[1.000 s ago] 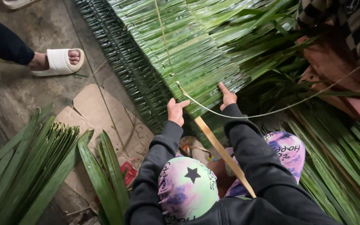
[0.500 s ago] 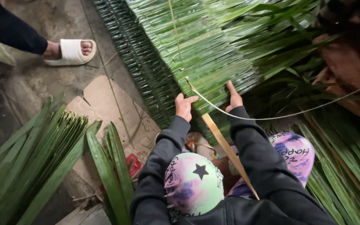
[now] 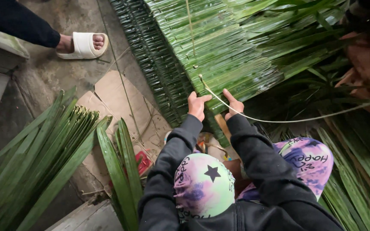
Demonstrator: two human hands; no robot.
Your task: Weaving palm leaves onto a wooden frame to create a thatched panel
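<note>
- Both hands at the mat's near edge: left hand [image 3: 198,106] pinching leaves beside the thin cord [image 3: 279,120], right hand [image 3: 232,102] pressed on the mat [image 3: 219,51], finger out, grasp unclear.
- Could snag or slip that cord if tugged sideways, loosening the last leaves.
- No containers around, just loose leaves [image 3: 35,158] on cardboard [image 3: 112,90].

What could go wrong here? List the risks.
The thin strip runs taut past the right hand; it could cut fingers or snap. The left hand presses the leaf panel's edge, where sharp leaf margins may nick skin. Loose leaves beside the knees could slip underfoot.
</note>
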